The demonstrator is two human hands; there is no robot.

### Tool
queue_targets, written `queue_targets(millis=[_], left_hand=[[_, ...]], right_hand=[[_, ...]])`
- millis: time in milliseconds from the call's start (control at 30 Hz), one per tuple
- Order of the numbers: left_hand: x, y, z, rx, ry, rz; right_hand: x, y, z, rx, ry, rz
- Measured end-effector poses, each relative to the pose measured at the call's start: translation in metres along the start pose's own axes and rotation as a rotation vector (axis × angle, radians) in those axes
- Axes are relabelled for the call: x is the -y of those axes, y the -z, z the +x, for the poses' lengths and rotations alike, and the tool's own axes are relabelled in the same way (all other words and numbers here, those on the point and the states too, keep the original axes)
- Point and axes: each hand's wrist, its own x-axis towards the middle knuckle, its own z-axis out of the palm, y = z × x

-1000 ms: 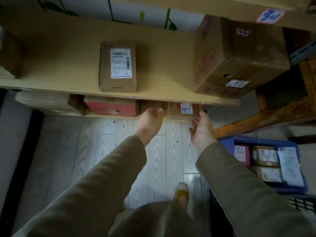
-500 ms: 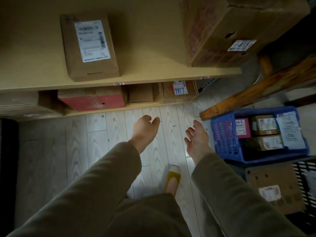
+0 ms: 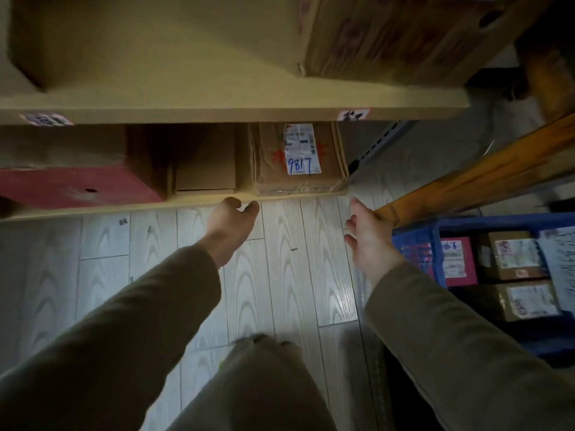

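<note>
Brown cardboard box [image 3: 298, 157] marked 9817 stands on the bottom shelf [image 3: 124, 206]

Both arms, in olive sleeves [image 3: 149, 306], are stretched out toward the shelf. The left hand [image 3: 231, 225] hovers at the shelf's front lip with its back turned up. Its fingers [image 3: 251, 208] are loosely curled, thumb and forefinger a little apart, with nothing between them. The right hand [image 3: 368, 241] hangs off to the right with the palm turned inward. Its fingers [image 3: 357, 207] are relaxed and slightly spread, and they hold nothing either.

The cardboard box carries a white label with 9817 written by hand in blue. It stands just beyond the fingers, in the gap between the two hands, and neither hand touches it.

Directly beyond the left fingers sits a smaller plain carton [image 3: 203, 164], and further left of them a red box [image 3: 77, 185]. Above the fingers runs the upper shelf [image 3: 217, 101], which carries a large carton [image 3: 389, 35]. Below the hands lies a pale wood-grain floor [image 3: 280, 275].

Just right of the right fingers an orange beam [image 3: 466, 178] slants upward. Beside that wrist stands a blue crate [image 3: 413, 244] with labelled parcels [image 3: 510, 259] inside.
</note>
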Motion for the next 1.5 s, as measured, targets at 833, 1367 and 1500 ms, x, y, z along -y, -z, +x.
queue_targets(millis=[833,1367,1500], left_hand=[[0.048,-0.062,0.145,0.05,-0.063,-0.57],[0.024,-0.079,0.16,-0.024,-0.18,-0.446],[0.026,-0.084,0.161,-0.021,-0.205,-0.396]], right_hand=[[-0.048,-0.042,0.157,0.138,0.164,0.446],[-0.02,-0.055,0.17,-0.014,0.186,0.159],[-0.022,-0.052,0.162,-0.052,0.193,0.161]])
